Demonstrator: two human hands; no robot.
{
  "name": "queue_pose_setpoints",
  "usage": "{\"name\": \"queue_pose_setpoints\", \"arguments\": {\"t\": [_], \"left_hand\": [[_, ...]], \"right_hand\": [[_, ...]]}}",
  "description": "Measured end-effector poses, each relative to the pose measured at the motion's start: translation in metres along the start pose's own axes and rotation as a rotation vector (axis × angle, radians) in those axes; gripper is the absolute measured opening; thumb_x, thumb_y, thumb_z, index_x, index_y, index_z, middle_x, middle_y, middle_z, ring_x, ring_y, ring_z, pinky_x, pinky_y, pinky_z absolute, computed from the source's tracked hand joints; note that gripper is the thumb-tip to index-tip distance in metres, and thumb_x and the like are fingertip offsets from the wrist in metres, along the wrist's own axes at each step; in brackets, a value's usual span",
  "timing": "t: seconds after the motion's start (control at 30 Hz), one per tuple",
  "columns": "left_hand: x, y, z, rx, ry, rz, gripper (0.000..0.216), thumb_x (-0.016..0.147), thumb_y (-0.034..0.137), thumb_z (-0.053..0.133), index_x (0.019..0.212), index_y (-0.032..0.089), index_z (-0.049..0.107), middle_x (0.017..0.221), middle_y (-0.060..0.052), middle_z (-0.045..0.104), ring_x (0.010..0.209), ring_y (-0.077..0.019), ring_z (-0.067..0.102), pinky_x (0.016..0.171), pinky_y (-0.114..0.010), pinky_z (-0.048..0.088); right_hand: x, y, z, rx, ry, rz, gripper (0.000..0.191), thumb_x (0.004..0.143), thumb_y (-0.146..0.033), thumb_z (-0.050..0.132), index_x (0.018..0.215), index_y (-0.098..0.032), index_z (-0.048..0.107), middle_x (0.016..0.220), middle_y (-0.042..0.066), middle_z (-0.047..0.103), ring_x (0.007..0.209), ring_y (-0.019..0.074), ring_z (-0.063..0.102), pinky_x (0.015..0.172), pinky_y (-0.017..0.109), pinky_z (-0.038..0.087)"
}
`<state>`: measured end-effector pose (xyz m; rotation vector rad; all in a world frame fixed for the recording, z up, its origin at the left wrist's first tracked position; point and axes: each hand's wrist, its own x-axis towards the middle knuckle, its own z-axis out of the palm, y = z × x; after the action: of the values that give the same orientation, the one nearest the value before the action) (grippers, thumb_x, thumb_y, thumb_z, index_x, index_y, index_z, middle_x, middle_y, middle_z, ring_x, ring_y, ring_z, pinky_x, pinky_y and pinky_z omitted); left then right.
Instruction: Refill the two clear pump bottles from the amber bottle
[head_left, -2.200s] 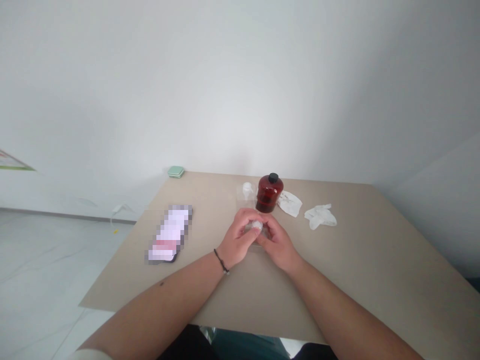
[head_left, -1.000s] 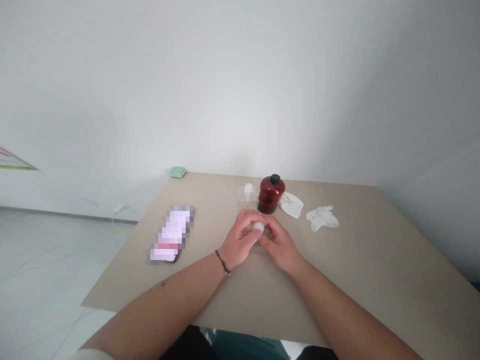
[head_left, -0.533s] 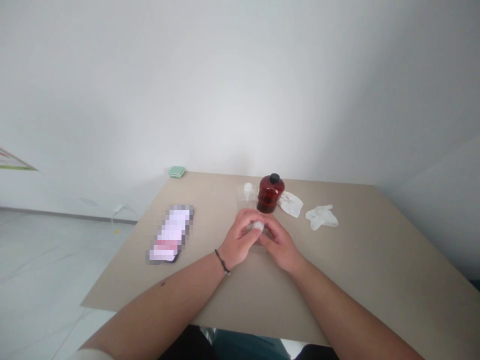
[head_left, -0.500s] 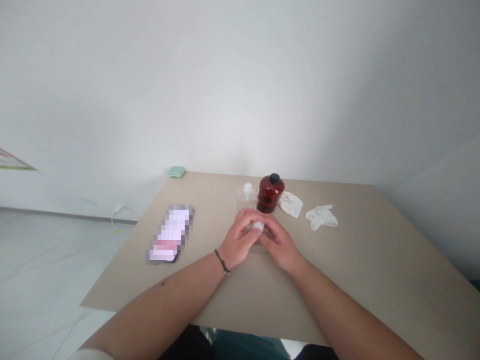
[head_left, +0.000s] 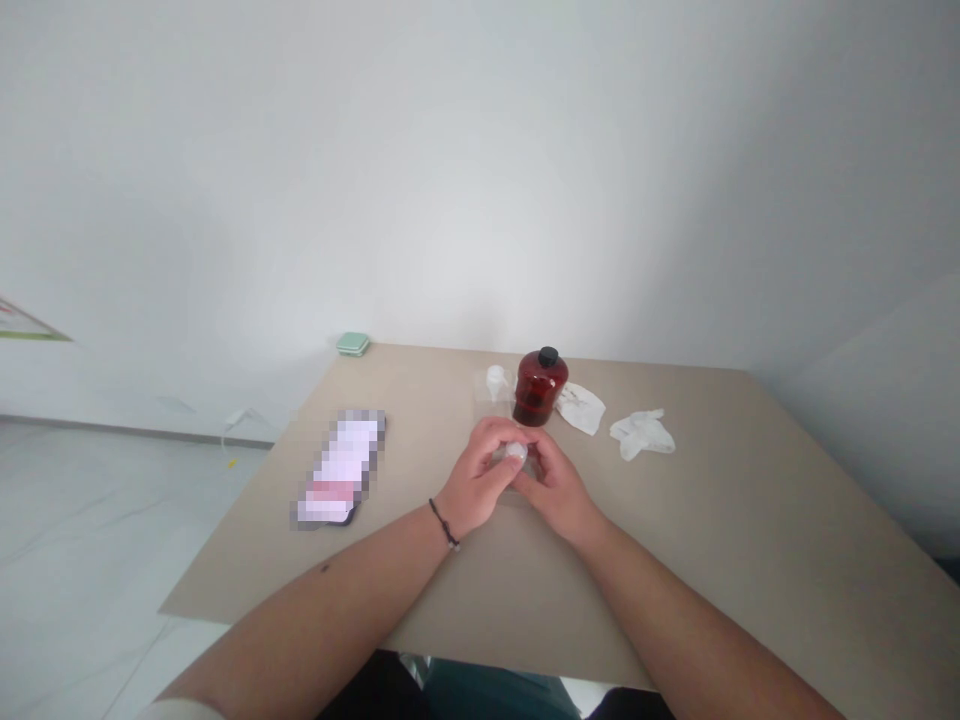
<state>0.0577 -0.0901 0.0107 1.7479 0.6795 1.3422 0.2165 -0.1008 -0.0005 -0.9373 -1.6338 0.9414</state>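
Near the middle of the table, my left hand (head_left: 478, 482) and my right hand (head_left: 561, 492) are wrapped around a clear bottle with a whitish round cap (head_left: 516, 454). The left thumb rests against the cap. Fingers of both hands meet on the far side, and they hide most of the bottle. Just beyond them stands a dark red bottle (head_left: 540, 390) with a black cap, upright and partly filled. To its left is a second clear container with a white top (head_left: 495, 382), its lower part hidden behind my left hand.
A phone (head_left: 341, 470) with a blurred screen lies at the left. Crumpled white tissues (head_left: 582, 408) lie behind the red bottle, with another white tissue (head_left: 642, 434) farther right. A small green case (head_left: 353, 344) sits at the far left corner of the table (head_left: 720, 520), near the wall.
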Motion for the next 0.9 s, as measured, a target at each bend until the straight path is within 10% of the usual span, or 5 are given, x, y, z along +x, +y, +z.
{"name": "queue_pose_setpoints", "arguments": {"t": [0.9], "left_hand": [[0.0003, 0.0017, 0.0005, -0.010, -0.001, -0.007, 0.023, 0.100, 0.038, 0.054, 0.111, 0.022, 0.065, 0.113, -0.008, 0.059, 0.110, -0.0226, 0.057, 0.103, -0.040, 0.046]], "right_hand": [[0.0005, -0.0021, 0.0008, -0.013, 0.005, 0.015, 0.035, 0.092, -0.047, 0.069, 0.119, -0.027, 0.061, 0.121, 0.008, 0.067, 0.115, 0.0261, 0.064, 0.104, 0.048, 0.049]]}}
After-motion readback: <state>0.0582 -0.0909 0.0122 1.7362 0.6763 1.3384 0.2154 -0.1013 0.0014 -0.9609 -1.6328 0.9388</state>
